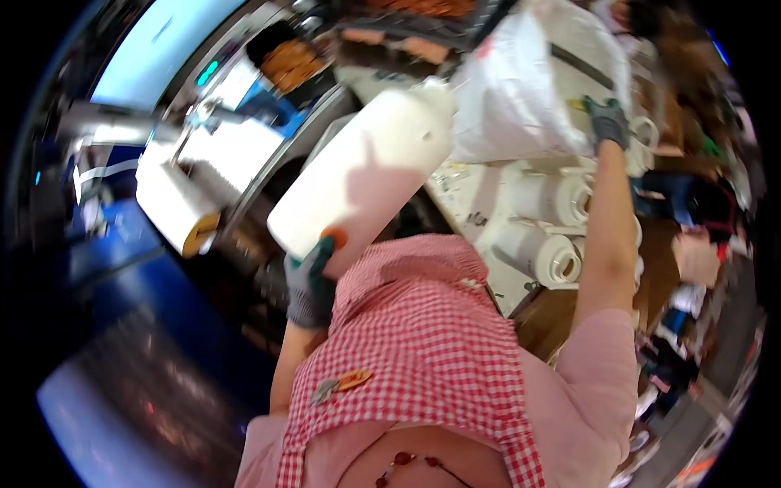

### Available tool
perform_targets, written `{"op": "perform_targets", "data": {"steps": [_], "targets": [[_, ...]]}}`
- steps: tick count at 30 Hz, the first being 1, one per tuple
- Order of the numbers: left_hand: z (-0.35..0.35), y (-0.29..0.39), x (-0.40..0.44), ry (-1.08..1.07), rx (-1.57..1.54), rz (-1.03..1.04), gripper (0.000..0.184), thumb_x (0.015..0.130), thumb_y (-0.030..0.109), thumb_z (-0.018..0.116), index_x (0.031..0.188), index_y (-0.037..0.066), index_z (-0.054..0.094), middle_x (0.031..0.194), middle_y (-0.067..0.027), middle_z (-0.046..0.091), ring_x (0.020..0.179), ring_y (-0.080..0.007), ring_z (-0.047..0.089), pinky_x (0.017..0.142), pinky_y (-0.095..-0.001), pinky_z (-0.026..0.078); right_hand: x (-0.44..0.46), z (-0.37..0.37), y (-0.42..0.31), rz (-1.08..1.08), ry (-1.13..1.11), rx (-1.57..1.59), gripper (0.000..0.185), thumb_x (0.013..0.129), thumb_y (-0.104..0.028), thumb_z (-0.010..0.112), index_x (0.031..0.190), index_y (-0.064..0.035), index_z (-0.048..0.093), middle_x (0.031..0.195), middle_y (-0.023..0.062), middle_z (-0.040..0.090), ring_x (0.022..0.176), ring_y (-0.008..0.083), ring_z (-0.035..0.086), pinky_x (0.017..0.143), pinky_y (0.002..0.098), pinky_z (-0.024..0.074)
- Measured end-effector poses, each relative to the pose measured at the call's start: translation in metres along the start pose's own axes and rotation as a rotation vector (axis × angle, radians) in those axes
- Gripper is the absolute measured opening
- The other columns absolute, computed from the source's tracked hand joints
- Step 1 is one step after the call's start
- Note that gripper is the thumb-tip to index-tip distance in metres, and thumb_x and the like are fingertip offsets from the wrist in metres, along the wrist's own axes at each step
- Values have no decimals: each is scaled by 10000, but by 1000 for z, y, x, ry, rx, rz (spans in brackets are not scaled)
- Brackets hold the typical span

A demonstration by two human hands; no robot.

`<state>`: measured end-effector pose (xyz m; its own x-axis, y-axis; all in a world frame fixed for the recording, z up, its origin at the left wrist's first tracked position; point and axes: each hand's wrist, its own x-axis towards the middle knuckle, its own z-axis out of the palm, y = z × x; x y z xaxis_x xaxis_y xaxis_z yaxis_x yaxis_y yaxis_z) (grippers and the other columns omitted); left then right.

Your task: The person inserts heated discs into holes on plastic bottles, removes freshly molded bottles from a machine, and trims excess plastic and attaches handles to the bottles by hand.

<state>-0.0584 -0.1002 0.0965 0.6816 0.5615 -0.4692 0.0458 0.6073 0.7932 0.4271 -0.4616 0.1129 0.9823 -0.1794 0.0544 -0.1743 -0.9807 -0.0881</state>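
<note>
A large white plastic container [366,167] lies tilted across the middle of the view, its narrower end up and to the right. My left hand [311,285], in a grey and green glove, grips its lower end beside an orange round spot. My right hand [608,124], gloved alike, is closed on the edge of a white plastic bag [508,98] at the upper right. A dark strip shows on the bag. The container's upper end overlaps the bag's left side.
Several white containers with round openings [553,260] lie on a light worktop [464,191] at the right. Blue machinery [146,317] fills the lower left. A white roll-like object [175,203] and a metal rail stand left. A person [671,362] is at the far right.
</note>
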Motion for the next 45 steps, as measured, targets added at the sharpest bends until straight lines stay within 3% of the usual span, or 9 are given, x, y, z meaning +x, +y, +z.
{"op": "perform_targets", "data": {"steps": [9,16,20,24,30,32,38,43,45], "targets": [[-4,1,10,30,436,165,399,938,295,597,1164,-34,590,1010,-103,664,909,-207,640,765,-317,515,31,3,29,135,-82,1002,379,697,-271,856,915,-25,669,658,-11,538,518,100,464,525,283,419],[-14,17,11,36,26,36,373,870,236,705,1114,-33,620,971,-89,663,854,-179,646,751,-310,544,8,-47,2,-459,591,98,487,842,-388,689,1116,7,613,1025,203,669,901,325,650,794,435,493],[-33,31,3,18,107,23,427,857,228,729,1168,-33,597,979,-97,656,883,-203,657,784,-332,559,46,-65,7,-284,880,469,448,821,-360,652,1000,50,631,1026,278,657,913,399,658,798,464,505],[-60,27,-1,55,193,23,395,849,228,730,1120,-35,613,963,-72,665,856,-184,658,745,-328,560,-84,-109,-89,-535,238,1201,285,924,-214,655,1106,3,628,928,79,679,717,145,642,650,252,500],[-91,22,-18,-132,706,570,252,776,96,755,910,-66,617,828,-112,674,649,-160,652,584,-241,531,-405,-82,-179,-611,-1283,986,208,969,-174,541,1087,-17,611,808,32,625,639,78,569,552,219,469],[-86,30,-28,91,312,147,373,734,85,811,971,-79,573,862,-149,672,682,-191,675,612,-274,571,-428,-65,-188,-691,-1262,854,159,959,-170,553,993,-28,617,771,69,635,631,154,614,560,280,489],[-100,27,-32,47,287,206,444,721,126,848,1003,-81,575,888,-166,679,725,-206,691,625,-289,583,-453,-62,-192,-1067,-883,643,134,948,-156,555,923,-37,611,795,188,618,720,374,628,636,415,512],[-88,46,-36,-96,318,206,355,776,164,813,992,-62,646,859,-128,704,720,-175,690,612,-270,567,-454,-62,-188,-1011,-983,639,117,933,-154,574,938,-45,618,807,168,628,729,345,634,651,389,513],[-86,45,-37,-96,297,220,332,792,179,803,991,-52,670,848,-113,711,707,-163,687,606,-263,561,-455,-57,-185,-1119,-850,703,182,979,-178,559,911,-17,611,646,83,566,558,155,564,528,289,459]]}}
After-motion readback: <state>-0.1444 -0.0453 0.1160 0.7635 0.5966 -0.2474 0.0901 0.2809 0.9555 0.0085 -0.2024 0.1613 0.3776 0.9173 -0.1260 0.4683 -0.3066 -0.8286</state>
